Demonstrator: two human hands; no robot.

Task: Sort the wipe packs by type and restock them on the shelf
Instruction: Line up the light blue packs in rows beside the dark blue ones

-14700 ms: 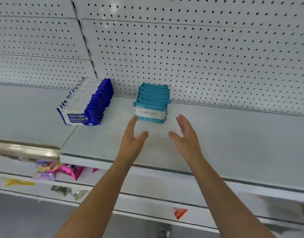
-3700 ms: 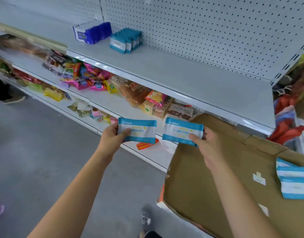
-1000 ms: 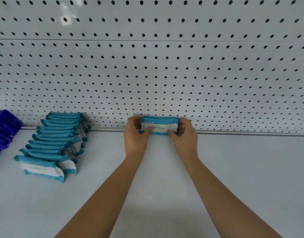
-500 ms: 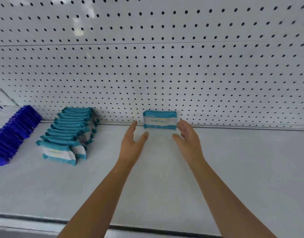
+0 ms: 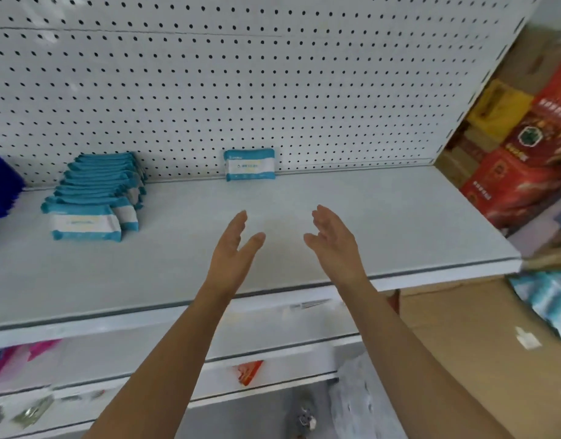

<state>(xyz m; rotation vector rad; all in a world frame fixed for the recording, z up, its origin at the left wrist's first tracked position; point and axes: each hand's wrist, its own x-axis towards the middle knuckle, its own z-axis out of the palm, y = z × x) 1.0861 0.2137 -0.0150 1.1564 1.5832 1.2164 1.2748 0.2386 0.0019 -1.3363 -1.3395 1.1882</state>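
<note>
Pale grey shelf board (image 5: pixel 367 223): smooth, matt, prob. painted metal. White perforated back panel (image 5: pixel 272 90): same matt finish. Teal-and-white wipe packs (image 5: pixel 95 198) nr left end: soft plastic film, slight sheen. Brown cardboard box (image 5: pixel 462 327) off right end: matt.

No legible text — only blurred print on the wipe pack (image 5: pixel 250 165) and red boxes (image 5: pixel 507 182)

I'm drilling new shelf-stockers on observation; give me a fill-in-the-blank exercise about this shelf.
1. The lone wipe pack stands at the back of the shelf, against the ____.
2. The left grip and right grip are both ____, holding nothing.
3. The row of teal packs lies to the lone wipe pack's ____.
Missing words: pegboard; open; left.
</note>
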